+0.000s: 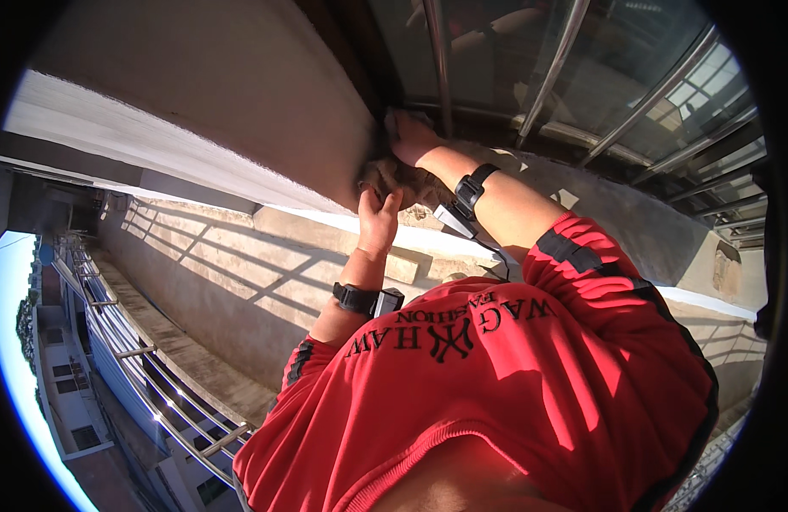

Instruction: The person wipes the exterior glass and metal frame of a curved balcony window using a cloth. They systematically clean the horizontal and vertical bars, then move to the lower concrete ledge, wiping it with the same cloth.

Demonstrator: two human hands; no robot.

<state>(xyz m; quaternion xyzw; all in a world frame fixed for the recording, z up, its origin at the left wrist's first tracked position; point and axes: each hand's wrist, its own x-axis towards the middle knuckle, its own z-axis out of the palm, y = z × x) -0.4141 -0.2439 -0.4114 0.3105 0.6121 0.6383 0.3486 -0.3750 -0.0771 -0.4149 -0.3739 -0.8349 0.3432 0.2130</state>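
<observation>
My left hand point(378, 221) has its thumb and fingers at the lower edge of a crumpled brown cloth point(384, 176), gripping it. Above and to the right, my right hand point(414, 137) reaches into the dark corner where the wall meets the window frame. A greyish bit of cloth point(390, 123) shows at its fingertips; shadow hides part of the fingers. More brown cloth hangs just below this hand. Both wrists wear black straps. A small box-shaped device point(387, 302) is on the left strap, and a pale device point(455, 221) with a black cable lies beside the right one.
Glass panes behind metal window bars point(554, 70) fill the upper right. A plastered wall point(240, 96) slants across the upper left. Below it are a sunlit concrete floor point(240, 256), a block point(400, 265) and a metal railing point(138, 377), with buildings beyond.
</observation>
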